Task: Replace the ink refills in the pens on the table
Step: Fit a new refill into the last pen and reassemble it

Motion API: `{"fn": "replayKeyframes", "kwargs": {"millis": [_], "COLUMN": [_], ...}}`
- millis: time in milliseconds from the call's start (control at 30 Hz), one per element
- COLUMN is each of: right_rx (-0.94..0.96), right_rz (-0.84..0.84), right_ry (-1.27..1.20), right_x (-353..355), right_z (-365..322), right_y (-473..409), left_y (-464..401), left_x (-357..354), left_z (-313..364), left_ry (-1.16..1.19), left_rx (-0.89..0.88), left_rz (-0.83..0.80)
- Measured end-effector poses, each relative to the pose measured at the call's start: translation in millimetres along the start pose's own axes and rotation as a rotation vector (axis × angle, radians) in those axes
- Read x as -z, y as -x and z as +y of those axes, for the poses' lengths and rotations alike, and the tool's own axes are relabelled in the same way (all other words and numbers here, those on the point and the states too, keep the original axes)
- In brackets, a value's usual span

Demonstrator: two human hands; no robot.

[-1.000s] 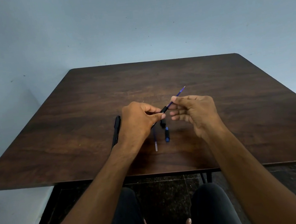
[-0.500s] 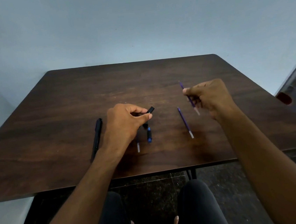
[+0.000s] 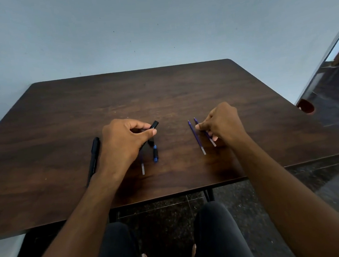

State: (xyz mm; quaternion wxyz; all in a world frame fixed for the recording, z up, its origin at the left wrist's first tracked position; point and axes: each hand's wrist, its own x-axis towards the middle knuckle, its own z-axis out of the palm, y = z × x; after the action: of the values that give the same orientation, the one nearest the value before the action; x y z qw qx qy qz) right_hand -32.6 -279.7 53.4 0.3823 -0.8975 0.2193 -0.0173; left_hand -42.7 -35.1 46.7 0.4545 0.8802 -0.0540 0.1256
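Refill (image 3: 206,133), purple, sits pinched in the right hand (image 3: 221,124), low over the table (image 3: 181,89), just right of another refill (image 3: 196,137) lying flat. Left hand (image 3: 124,142) grips a black pen barrel (image 3: 154,124); a whole black pen (image 3: 93,157) lies far left.

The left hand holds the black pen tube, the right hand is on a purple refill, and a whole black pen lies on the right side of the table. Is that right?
Not quite. In the head view the whole black pen lies left of the left hand, not on the right. The rest holds: black pen tube, right hand, purple refill.
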Motion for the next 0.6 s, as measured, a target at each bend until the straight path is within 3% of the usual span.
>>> {"fn": "replayKeyframes", "kwargs": {"millis": [300,467,600], "right_rx": [-0.115,0.110,0.236], "right_rz": [-0.129,0.071,-0.050], "right_ry": [-0.048,-0.001,-0.012], "right_x": [8,6,-15], "right_z": [-11,-22,-56], "right_y": [0,16,40], "left_y": [-3,0,3], "left_x": [20,40,50], "left_z": [-11,-24,-30], "left_ry": [0.014,0.046,0.073], "left_rx": [-0.010,0.033,0.079], "left_rz": [0.040,0.086,0.077]}}
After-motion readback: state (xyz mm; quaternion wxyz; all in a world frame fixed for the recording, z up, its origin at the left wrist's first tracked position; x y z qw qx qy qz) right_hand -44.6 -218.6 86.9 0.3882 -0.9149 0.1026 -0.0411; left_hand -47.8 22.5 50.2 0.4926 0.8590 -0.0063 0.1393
